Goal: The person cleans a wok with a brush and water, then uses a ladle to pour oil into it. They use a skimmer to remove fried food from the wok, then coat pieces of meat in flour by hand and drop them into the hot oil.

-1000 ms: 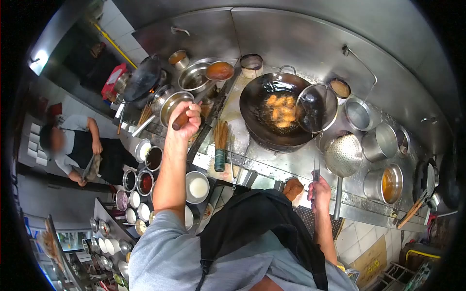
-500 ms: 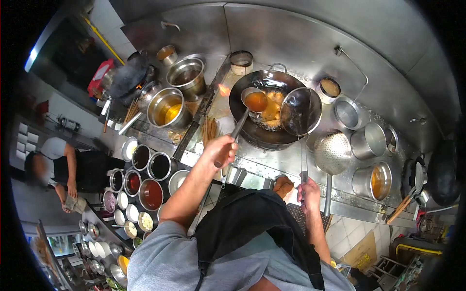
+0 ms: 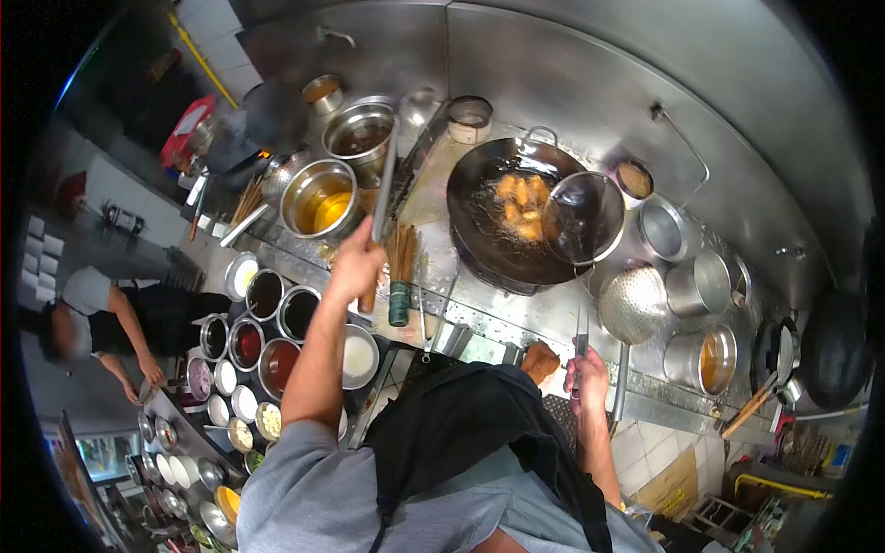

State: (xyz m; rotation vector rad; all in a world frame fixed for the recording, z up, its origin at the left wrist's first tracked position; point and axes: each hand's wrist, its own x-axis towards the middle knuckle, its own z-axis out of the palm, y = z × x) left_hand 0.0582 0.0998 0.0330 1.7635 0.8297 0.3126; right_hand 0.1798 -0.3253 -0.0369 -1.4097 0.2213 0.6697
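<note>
My left hand [image 3: 358,263] is wrapped round the handle of a ladle [image 3: 387,175], whose bowl is over the back of the stove by a metal pot [image 3: 361,138]. My right hand [image 3: 588,376] grips the handle of a wire skimmer [image 3: 583,219]. The skimmer's round mesh overlaps the right rim of a dark wok [image 3: 475,180]. Inside the wok, golden-brown pieces of food [image 3: 522,205] sit in bubbling oil. Just right of my left hand stands a bamboo brush [image 3: 400,272] with a green-wrapped base.
A pot of yellow oil [image 3: 318,203] stands left of the wok. A perforated strainer [image 3: 631,304] and several metal pots [image 3: 698,284] line the right side. Bowls of sauces [image 3: 281,366] fill the lower left. Another person [image 3: 124,309] stands at far left.
My left hand has moved left and up with the ladle, which held brown liquid over the wok and is now away from it. My right hand still holds the skimmer at the wok's right.
</note>
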